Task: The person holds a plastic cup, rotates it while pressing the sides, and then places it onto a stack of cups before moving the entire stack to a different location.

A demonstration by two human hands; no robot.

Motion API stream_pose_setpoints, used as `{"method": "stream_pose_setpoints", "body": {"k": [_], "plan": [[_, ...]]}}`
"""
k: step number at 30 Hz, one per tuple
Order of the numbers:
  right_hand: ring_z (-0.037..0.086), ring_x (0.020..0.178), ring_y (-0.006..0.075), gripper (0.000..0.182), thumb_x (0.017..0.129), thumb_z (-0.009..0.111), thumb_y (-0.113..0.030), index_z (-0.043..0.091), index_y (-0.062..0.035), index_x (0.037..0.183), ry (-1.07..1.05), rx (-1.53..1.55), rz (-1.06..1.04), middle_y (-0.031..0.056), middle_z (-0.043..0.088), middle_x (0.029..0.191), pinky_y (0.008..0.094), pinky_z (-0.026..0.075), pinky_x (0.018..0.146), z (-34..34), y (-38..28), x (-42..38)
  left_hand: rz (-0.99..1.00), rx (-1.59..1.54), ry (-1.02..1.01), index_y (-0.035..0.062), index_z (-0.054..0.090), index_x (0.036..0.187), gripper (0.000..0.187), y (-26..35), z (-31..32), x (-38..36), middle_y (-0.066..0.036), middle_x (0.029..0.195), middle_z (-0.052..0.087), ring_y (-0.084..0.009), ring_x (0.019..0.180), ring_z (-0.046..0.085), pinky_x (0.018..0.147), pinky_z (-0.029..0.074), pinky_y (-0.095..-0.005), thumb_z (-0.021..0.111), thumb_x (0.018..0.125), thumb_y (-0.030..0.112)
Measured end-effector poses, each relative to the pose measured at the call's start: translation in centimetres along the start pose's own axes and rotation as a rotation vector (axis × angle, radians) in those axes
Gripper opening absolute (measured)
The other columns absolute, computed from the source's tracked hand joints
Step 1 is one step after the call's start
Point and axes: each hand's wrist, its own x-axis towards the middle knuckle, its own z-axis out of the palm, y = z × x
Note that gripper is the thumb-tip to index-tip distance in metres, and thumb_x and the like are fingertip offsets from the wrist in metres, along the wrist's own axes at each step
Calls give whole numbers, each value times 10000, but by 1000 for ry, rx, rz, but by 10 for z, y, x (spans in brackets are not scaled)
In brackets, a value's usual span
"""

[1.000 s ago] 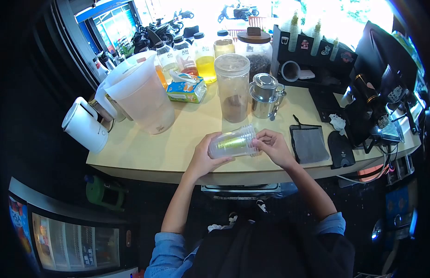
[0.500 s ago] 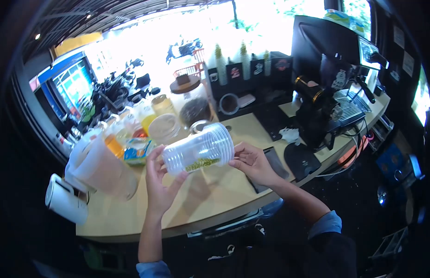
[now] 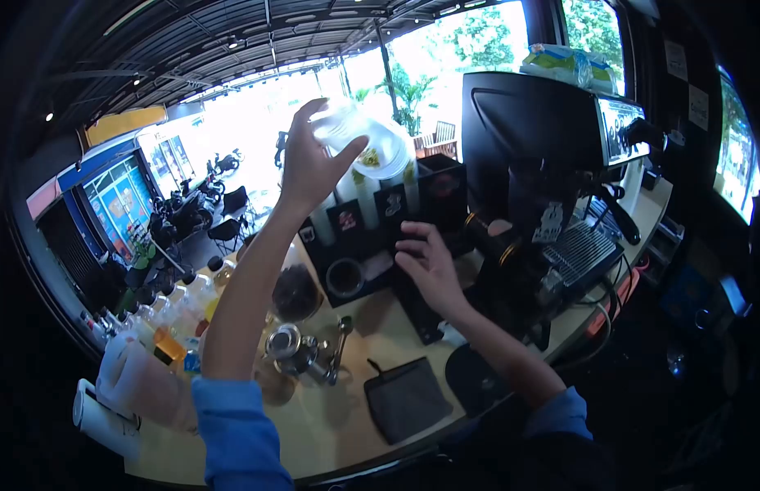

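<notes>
Raised above the black cup organizer, my left hand grips a stack of clear plastic cups, its thumb bent round the near side. The stack is tilted, and green printing shows through it. My right hand is off the cups, lower and to the right, fingers apart and holding nothing, in front of the organizer. Other cup stacks stand in the organizer, partly covered by the held stack.
A black coffee machine and a grinder stand at right. On the counter are a dark cloth, a metal press-like tool, a dark-filled jar, syrup bottles and a pale jug.
My left hand has lifted the cup stack up and forward from above the counter. My right hand has let go of it and opened. The view has shifted and shows the organizer closer.
</notes>
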Motion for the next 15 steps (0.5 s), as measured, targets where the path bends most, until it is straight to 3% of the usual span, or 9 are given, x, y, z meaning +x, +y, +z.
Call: {"method": "stream_pose_setpoints", "body": {"k": [3,5,9,10,13,14,15], "plan": [[514,1095,157,425,850,606,-9,433,-71,1234,-92,-77,-20,72,430,1315,280,467,857,-12,11,2,30,241,-47,9,373,1326,799,-27,57,53,-208,1311,444,-327,1185,495,928,466,-416,786,733,348],[517,1087,162,427,838,614,-5,440,-70,1222,-156,-120,-42,72,430,1308,292,471,852,-17,13,2,38,264,-41,-24,361,1290,776,-42,91,72,-237,1235,432,-369,1177,446,1004,377,-435,774,712,288],[532,1036,201,463,776,645,-2,454,-77,1191,-239,-233,-135,112,442,1257,341,472,842,-21,8,-8,-59,364,-164,-18,378,1312,761,-75,133,89,-250,1305,443,-373,1241,423,1034,354,-450,741,743,333],[530,1094,258,430,792,634,-25,453,-70,1180,-281,-272,-136,133,427,1284,368,462,882,-22,3,-12,-76,386,-197,-23,375,1309,761,-85,138,92,-249,1295,453,-379,1230,432,1031,356,-447,740,737,324],[508,1157,323,407,811,620,-50,451,-68,1181,-353,-335,-220,154,403,1315,387,453,912,-24,-8,-22,-194,460,-331,-40,364,1332,792,-100,140,102,-260,1323,445,-365,1260,422,1055,348,-426,726,757,367],[451,1228,340,387,812,639,-59,483,-54,1166,-396,-310,-200,156,385,1337,390,436,950,-27,-9,-24,-166,448,-289,-76,392,1272,764,-102,141,100,-293,1216,492,-390,1168,487,1009,394,-412,758,738,330],[451,1228,340,387,812,639,-59,483,-54,1166,-394,-308,-201,156,385,1337,390,436,950,-28,-11,-25,-164,450,-290,-76,392,1272,764,-102,142,101,-293,1216,492,-390,1168,487,1009,394,-412,758,738,330]]}}
